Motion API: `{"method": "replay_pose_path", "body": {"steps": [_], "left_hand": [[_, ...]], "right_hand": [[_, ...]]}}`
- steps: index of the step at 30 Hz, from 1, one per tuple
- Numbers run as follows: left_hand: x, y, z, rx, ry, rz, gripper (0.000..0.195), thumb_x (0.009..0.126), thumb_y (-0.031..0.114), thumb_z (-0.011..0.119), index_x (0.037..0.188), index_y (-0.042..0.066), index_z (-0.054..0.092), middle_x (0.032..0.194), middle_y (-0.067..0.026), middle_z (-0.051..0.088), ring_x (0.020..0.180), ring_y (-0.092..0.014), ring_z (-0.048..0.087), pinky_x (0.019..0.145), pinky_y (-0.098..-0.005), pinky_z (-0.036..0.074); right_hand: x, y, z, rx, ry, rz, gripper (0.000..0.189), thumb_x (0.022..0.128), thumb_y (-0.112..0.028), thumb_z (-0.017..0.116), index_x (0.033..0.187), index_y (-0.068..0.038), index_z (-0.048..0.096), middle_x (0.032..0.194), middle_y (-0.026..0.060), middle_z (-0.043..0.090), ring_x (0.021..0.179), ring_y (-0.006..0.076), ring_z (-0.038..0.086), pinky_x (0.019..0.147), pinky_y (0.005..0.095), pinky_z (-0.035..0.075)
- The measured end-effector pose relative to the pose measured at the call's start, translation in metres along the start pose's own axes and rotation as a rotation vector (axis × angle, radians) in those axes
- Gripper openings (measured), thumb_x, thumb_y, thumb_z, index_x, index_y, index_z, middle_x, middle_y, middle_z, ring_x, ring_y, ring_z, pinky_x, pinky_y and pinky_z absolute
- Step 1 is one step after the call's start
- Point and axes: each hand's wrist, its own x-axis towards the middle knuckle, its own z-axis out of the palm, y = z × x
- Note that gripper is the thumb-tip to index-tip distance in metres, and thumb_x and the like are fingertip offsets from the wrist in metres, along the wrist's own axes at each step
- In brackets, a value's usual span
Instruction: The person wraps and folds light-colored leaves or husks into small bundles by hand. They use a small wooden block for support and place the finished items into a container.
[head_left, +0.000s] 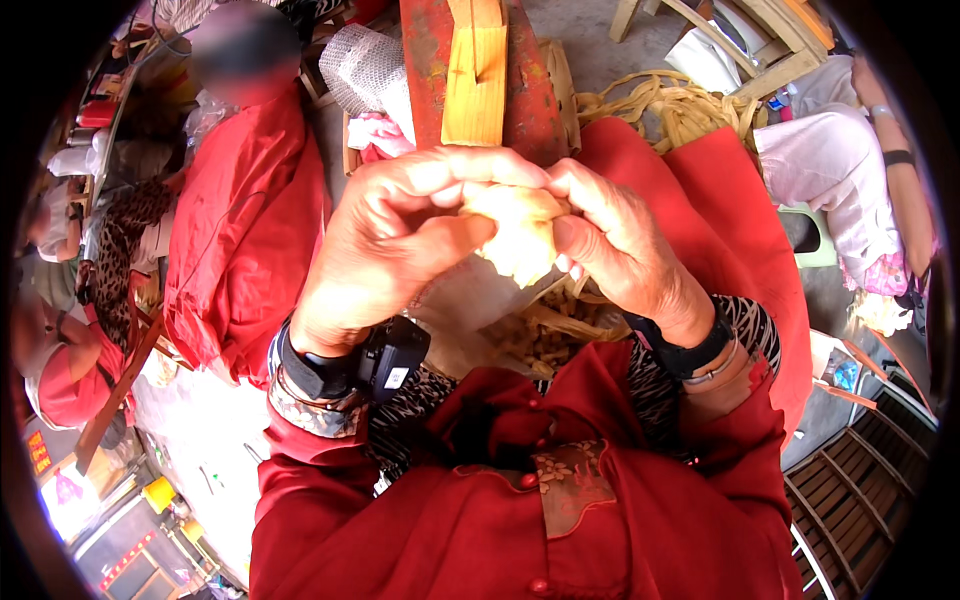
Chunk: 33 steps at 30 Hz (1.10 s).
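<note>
A pale yellow, crumpled piece of soft material (519, 229) is held up between my two hands; its exact kind is unclear and its middle is glaring bright. My left hand (405, 240) pinches its left edge between thumb and fingers. The right edge is gripped by my right hand (619, 240), thumb in front. Just beyond the fingertips, a wooden block with a slot (474, 97) lies on a worn red bench (424, 82). Below the hands, at my lap, are a translucent plastic bag (476, 292) and tan strips (570, 322).
Long tan strips (675, 109) lie heaped on the floor beyond a red cloth (705, 202). A person in red (240, 225) sits at the left, another in pale trousers (832, 172) at the right. A wooden stool (784, 71) stands at the upper right.
</note>
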Motion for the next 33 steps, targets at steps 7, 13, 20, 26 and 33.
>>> {"method": "replay_pose_path", "body": {"steps": [7, 13, 20, 26, 33], "left_hand": [[0.011, -0.016, -0.001, 0.852, 0.032, 0.316, 0.040, 0.085, 0.015, 0.061, 0.122, 0.000, 0.057, 0.109, -0.0105, 0.060, 0.105, -0.021, 0.055, 0.091, -0.0324, 0.043], [0.009, -0.019, 0.010, 0.507, 0.084, 0.169, 0.049, 0.096, 0.034, 0.046, 0.128, -0.003, 0.049, 0.112, -0.0118, 0.060, 0.098, -0.020, 0.058, 0.085, -0.0312, 0.046], [0.009, -0.016, 0.013, -0.169, 0.044, -0.094, 0.059, 0.097, 0.042, 0.036, 0.117, -0.012, 0.052, 0.103, -0.0178, 0.062, 0.079, -0.021, 0.064, 0.063, -0.0316, 0.056], [0.008, -0.022, -0.007, -0.439, -0.092, -0.153, 0.053, 0.096, 0.041, 0.042, 0.116, -0.006, 0.055, 0.096, -0.0119, 0.062, 0.076, -0.018, 0.060, 0.064, -0.0371, 0.058], [0.012, -0.022, -0.005, -0.506, -0.074, -0.203, 0.057, 0.094, 0.044, 0.042, 0.116, -0.007, 0.056, 0.097, -0.0120, 0.062, 0.077, -0.021, 0.063, 0.065, -0.0363, 0.058]], "right_hand": [[-0.002, 0.005, 0.001, 0.224, -0.013, 0.235, 0.029, 0.095, -0.033, 0.053, 0.104, -0.005, 0.054, 0.070, -0.0021, 0.051, 0.056, 0.0027, 0.045, 0.048, 0.0177, 0.039], [0.003, 0.016, 0.013, 0.246, 0.121, 0.095, 0.033, 0.094, -0.022, 0.057, 0.119, -0.006, 0.042, 0.074, -0.0005, 0.055, 0.055, 0.0046, 0.047, 0.048, 0.0178, 0.040], [0.003, 0.016, 0.008, 0.339, 0.086, -0.022, 0.065, 0.079, -0.017, 0.075, 0.128, -0.005, 0.034, 0.095, 0.0119, 0.064, 0.082, 0.0126, 0.062, 0.071, 0.0268, 0.050], [-0.006, 0.007, -0.010, -0.026, 0.025, 0.147, 0.030, 0.083, -0.023, 0.072, 0.093, 0.002, 0.059, 0.077, -0.0018, 0.058, 0.072, 0.0055, 0.051, 0.063, 0.0221, 0.043], [-0.010, 0.019, -0.005, -0.073, 0.178, -0.015, 0.017, 0.087, -0.016, 0.065, 0.088, 0.001, 0.062, 0.069, -0.0001, 0.055, 0.062, 0.0059, 0.047, 0.055, 0.0231, 0.038]]}}
